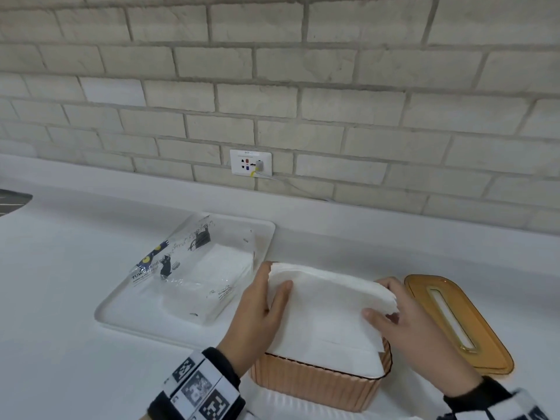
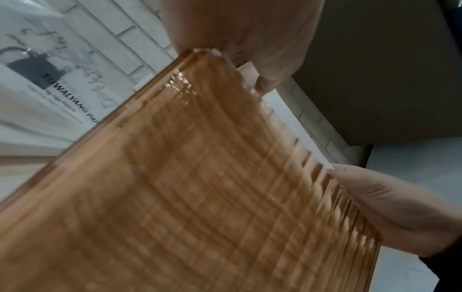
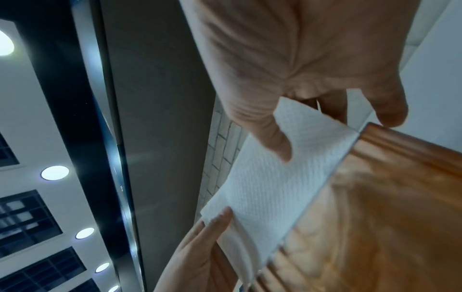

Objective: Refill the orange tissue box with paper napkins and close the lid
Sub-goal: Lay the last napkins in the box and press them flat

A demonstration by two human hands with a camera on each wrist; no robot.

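Observation:
The orange ribbed tissue box (image 1: 321,381) stands open on the white counter in the head view. A stack of white paper napkins (image 1: 327,310) lies across its open top, with the near edge overhanging the rim. My left hand (image 1: 271,300) grips the stack's left end, thumb on top. My right hand (image 1: 381,312) pinches the right end, thumb on top as well. The orange translucent lid (image 1: 457,322), with its slot, lies flat on the counter right of the box. In the right wrist view my thumb presses on the napkins (image 3: 262,187) above the box wall (image 3: 375,217).
A white tray (image 1: 121,307) left of the box holds a clear printed napkin package (image 1: 194,268) with more napkins inside. A brick wall with a socket plate (image 1: 251,162) runs behind the counter. The package's print (image 2: 50,79) shows beside the box wall (image 2: 200,187).

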